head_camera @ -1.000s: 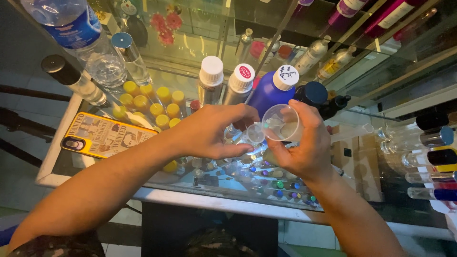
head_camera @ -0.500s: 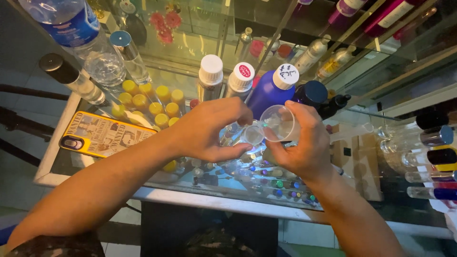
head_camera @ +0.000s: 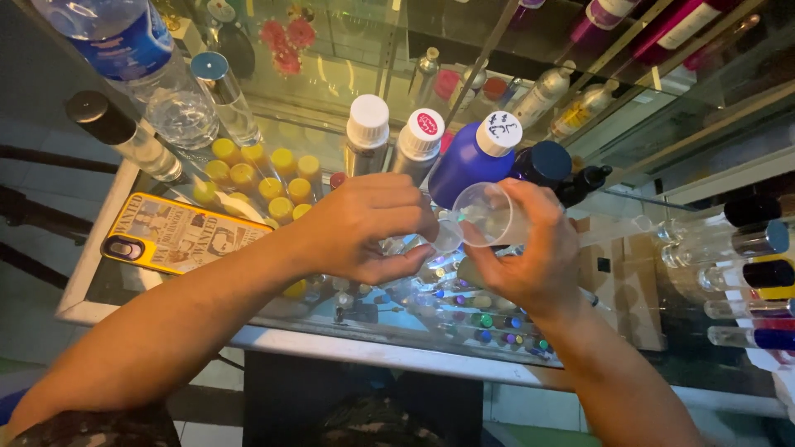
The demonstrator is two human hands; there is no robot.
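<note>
Clear plastic cup at frame centre, tilted, clamped in right hand. Left hand just beside it, fingers pinched on a small clear item, too hidden to name. Both hang above glass counter, near its front edge. Behind: two white-capped bottles, one blue bottle. Yellow phone lies left, yellow-capped vials cluster upper left. Little free room around.
</note>
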